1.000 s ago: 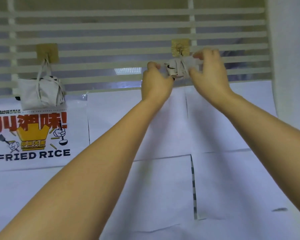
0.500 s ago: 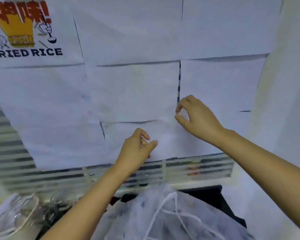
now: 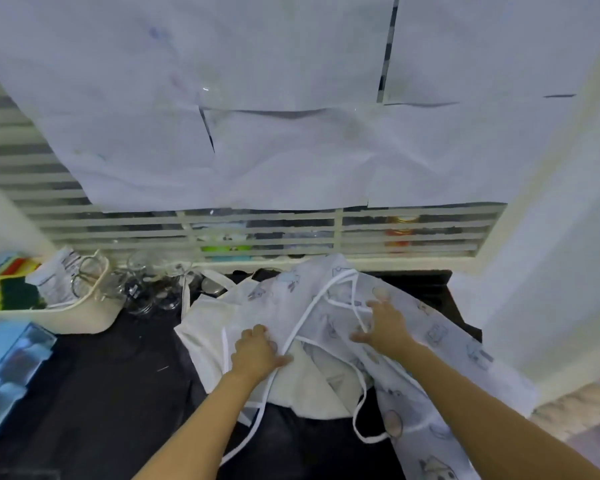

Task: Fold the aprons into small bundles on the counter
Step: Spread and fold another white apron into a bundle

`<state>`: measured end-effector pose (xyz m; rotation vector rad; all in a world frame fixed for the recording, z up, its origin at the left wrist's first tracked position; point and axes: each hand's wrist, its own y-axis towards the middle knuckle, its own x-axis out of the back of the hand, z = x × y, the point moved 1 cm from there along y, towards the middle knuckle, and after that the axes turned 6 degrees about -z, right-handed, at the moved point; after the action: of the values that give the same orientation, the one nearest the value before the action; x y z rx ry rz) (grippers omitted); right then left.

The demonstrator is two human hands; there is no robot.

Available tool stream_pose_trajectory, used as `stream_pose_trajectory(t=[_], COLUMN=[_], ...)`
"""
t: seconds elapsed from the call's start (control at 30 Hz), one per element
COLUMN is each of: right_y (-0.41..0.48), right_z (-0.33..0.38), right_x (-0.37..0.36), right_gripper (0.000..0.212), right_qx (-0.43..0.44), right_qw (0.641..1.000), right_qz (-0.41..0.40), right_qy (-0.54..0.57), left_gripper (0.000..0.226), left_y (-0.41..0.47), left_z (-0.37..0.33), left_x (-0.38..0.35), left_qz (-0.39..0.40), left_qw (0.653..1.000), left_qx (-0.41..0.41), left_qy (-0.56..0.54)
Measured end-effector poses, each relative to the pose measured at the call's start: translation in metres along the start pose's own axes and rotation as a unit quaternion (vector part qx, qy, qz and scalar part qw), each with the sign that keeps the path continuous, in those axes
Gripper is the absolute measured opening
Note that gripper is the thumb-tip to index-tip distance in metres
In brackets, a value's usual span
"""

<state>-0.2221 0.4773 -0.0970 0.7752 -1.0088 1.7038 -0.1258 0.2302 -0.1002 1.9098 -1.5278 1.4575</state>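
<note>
A white apron (image 3: 426,327) printed with small cartoon figures lies crumpled on the dark counter (image 3: 111,386), its long white straps (image 3: 312,306) looping over it and off the front. Under it at the left lies a plain cream apron (image 3: 208,327). My left hand (image 3: 257,355) sits where the two cloths meet, fingers curled into the fabric, thumb against a strap. My right hand (image 3: 383,327) lies on the printed apron with its fingers spread, touching a strap loop but not closed on it.
A cream basket (image 3: 84,323) with packets and metal rings stands at the back left, glass jars (image 3: 146,292) beside it. A blue box (image 3: 7,368) sits at the left edge. Paper sheets (image 3: 291,133) cover a slatted window (image 3: 257,233). A white wall (image 3: 551,271) closes the right.
My hands have come down from a small bundle at a hook on the slats, past the papered wall, onto the aprons on the counter. My view has tilted down with them.
</note>
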Motion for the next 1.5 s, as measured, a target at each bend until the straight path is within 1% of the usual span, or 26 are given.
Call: stream_pose_trajectory(t=[0.07, 0.17, 0.27, 0.4, 0.53, 0.6, 0.67, 0.73, 0.77, 0.8, 0.87, 0.9, 0.93, 0.97, 1.03, 1.07, 1.1, 1.17, 1.2, 1.23, 1.27, 1.33, 1.37, 1.4, 1.43, 1.5], right_y=[-0.008, -0.026, -0.032, -0.031, -0.038, -0.046, -0.062, -0.080, -0.090, -0.097, -0.107, -0.105, -0.100, -0.095, -0.084, -0.079, -0.075, -0.072, -0.070, -0.067, -0.066, -0.073, -0.082, -0.088, -0.092, -0.102], right_z=[-0.016, -0.038, -0.053, -0.055, -0.051, -0.041, -0.025, -0.006, 0.006, 0.016, 0.036, 0.042, 0.044, 0.046, 0.049, 0.052, 0.059, 0.079, 0.091, 0.101, 0.108, 0.118, 0.123, 0.126, 0.128, 0.134], right_x=[-0.036, -0.070, -0.087, -0.088, -0.089, -0.085, -0.083, -0.091, -0.099, -0.107, -0.129, -0.137, -0.144, -0.146, -0.148, -0.146, -0.141, -0.111, -0.088, -0.065, -0.039, 0.014, 0.040, 0.062, 0.080, 0.109], right_gripper=[0.119, 0.128, 0.123, 0.117, 0.091, 0.074, 0.052, 0.040, 0.040, 0.044, 0.070, 0.083, 0.086, 0.083, 0.062, 0.049, 0.036, 0.023, 0.022, 0.020, 0.019, 0.018, 0.019, 0.020, 0.021, 0.024], right_qx=[-0.001, -0.015, -0.011, -0.005, -0.012, -0.004, 0.073, 0.173, 0.222, 0.256, 0.265, 0.231, 0.198, 0.161, 0.128, 0.126, 0.139, 0.101, 0.063, 0.025, -0.017, -0.074, -0.076, -0.078, -0.088, -0.093], right_qw=[0.996, 0.987, 0.981, 0.983, 0.989, 0.996, 0.993, 0.969, 0.958, 0.956, 0.964, 0.971, 0.975, 0.979, 0.979, 0.982, 0.986, 0.988, 0.974, 0.946, 0.901, 0.779, 0.733, 0.706, 0.689, 0.655], right_qz=[0.057, 0.128, 0.138, 0.129, 0.095, 0.028, -0.089, -0.170, -0.166, -0.128, -0.015, 0.021, 0.031, 0.025, -0.007, -0.013, -0.033, -0.055, -0.039, -0.029, -0.013, 0.031, 0.054, 0.061, 0.062, 0.061], right_qy=[-0.062, -0.100, -0.139, -0.135, -0.111, -0.086, -0.023, 0.049, 0.065, 0.063, -0.011, -0.060, -0.099, -0.122, -0.157, -0.143, -0.088, 0.107, 0.216, 0.323, 0.434, 0.621, 0.674, 0.701, 0.717, 0.747], left_gripper=[0.081, 0.094, 0.088, 0.077, 0.052, 0.037, 0.031, 0.033, 0.034, 0.035, 0.035, 0.033, 0.028, 0.025, 0.029, 0.031, 0.030, 0.023, 0.020, 0.022, 0.026, 0.039, 0.043, 0.044, 0.040, 0.038], left_y=[-0.003, -0.005, -0.012, -0.009, -0.007, -0.004, 0.002, 0.008, 0.010, 0.012, 0.012, 0.013, 0.013, 0.015, 0.019, 0.021, 0.024, 0.033, 0.037, 0.041, 0.041, 0.038, 0.035, 0.034, 0.034, 0.030], left_z=[0.026, 0.061, 0.069, 0.073, 0.074, 0.070, 0.068, 0.068, 0.069, 0.067, 0.070, 0.070, 0.071, 0.070, 0.067, 0.065, 0.063, 0.059, 0.057, 0.056, 0.052, 0.044, 0.040, 0.037, 0.036, 0.034], left_x=[-0.023, -0.052, -0.057, -0.060, -0.054, -0.044, -0.029, -0.013, -0.003, 0.004, 0.018, 0.022, 0.026, 0.030, 0.040, 0.047, 0.055, 0.075, 0.085, 0.097, 0.108, 0.126, 0.133, 0.141, 0.147, 0.158], left_qz=[0.029, 0.043, 0.018, 0.020, -0.003, -0.035, -0.043, -0.028, -0.028, -0.034, -0.046, -0.040, -0.037, -0.035, -0.048, -0.053, -0.066, -0.101, -0.126, -0.156, -0.181, -0.209, -0.205, -0.182, -0.151, -0.106], left_qw=[0.999, 0.997, 0.998, 0.995, 0.988, 0.993, 0.997, 0.999, 0.998, 0.996, 0.992, 0.992, 0.994, 0.995, 0.992, 0.984, 0.973, 0.950, 0.942, 0.938, 0.940, 0.946, 0.944, 0.937, 0.926, 0.917], left_qx=[0.030, 0.043, 0.019, -0.006, -0.037, -0.032, -0.018, 0.007, 0.023, 0.041, 0.068, 0.078, 0.082, 0.087, 0.100, 0.112, 0.122, 0.122, 0.110, 0.093, 0.070, 0.004, -0.030, -0.047, -0.049, -0.035], left_qy=[0.028, 0.048, 0.060, 0.099, 0.147, 0.106, 0.063, 0.043, 0.050, 0.065, 0.094, 0.086, 0.061, 0.025, -0.067, -0.126, -0.185, -0.268, -0.293, -0.296, -0.280, -0.250, -0.255, -0.294, -0.344, -0.383])
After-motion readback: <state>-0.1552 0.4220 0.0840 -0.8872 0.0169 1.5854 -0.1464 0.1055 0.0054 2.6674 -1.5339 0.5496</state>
